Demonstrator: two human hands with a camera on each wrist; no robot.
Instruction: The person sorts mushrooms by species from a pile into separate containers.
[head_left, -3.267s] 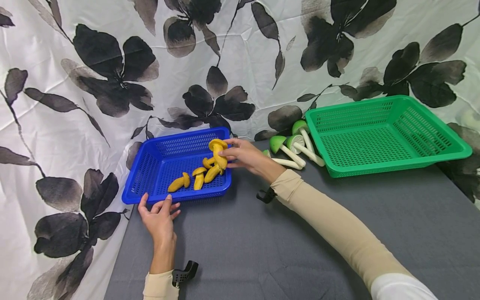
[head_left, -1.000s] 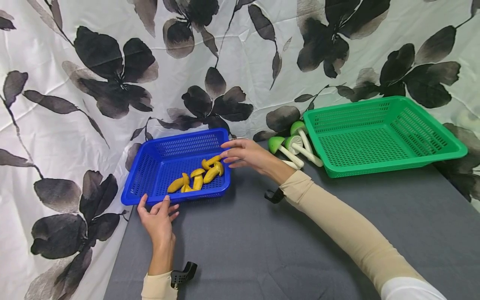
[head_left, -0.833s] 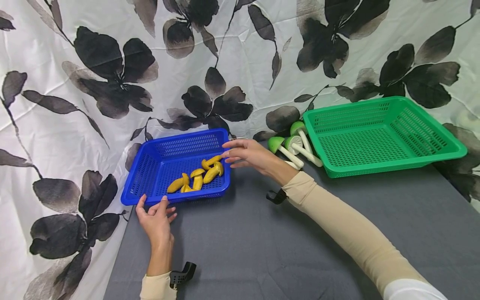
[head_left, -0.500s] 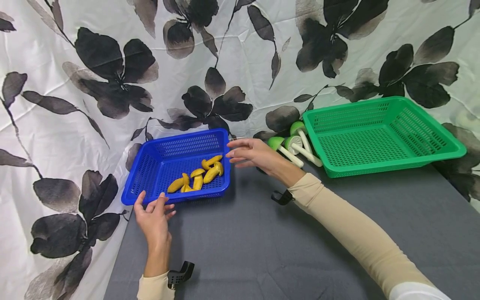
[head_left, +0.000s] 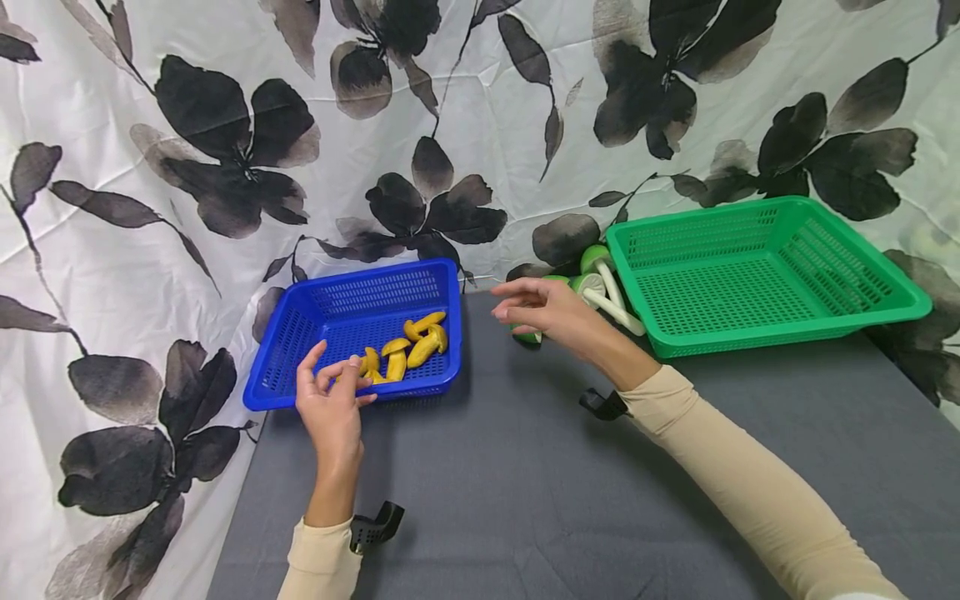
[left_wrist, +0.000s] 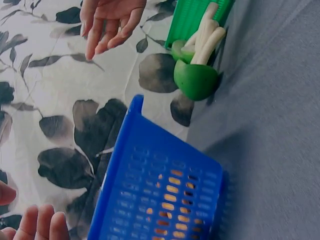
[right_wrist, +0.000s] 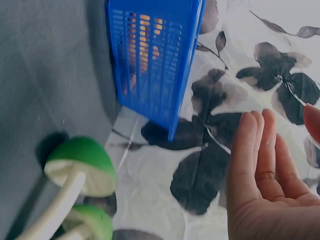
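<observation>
A blue basket (head_left: 273, 367) at the table's back left holds several yellow toy mushrooms (head_left: 420, 342). My left hand (head_left: 330, 392) reaches over its front rim with loose fingers, covering the leftmost yellow piece and holding nothing. My right hand (head_left: 536, 304) hovers empty, fingers relaxed, just above the green toy mushrooms (head_left: 603, 283) that lie between the two baskets. The left wrist view shows the blue basket (left_wrist: 160, 190), a green cap (left_wrist: 195, 80) and the right hand (left_wrist: 107, 25) above. In the right wrist view the palm (right_wrist: 265, 175) faces the blue basket (right_wrist: 150, 55), with a green mushroom (right_wrist: 82, 165) below.
A green basket (head_left: 787, 329) stands at the back right with nothing inside. A white cloth with black flowers (head_left: 225, 167) hangs behind and to the left. The grey table (head_left: 525, 500) stretches toward me.
My right hand let a yellow mushroom go into the blue basket, then drew back right to the green mushrooms. My left hand rose from the table onto the basket's front rim.
</observation>
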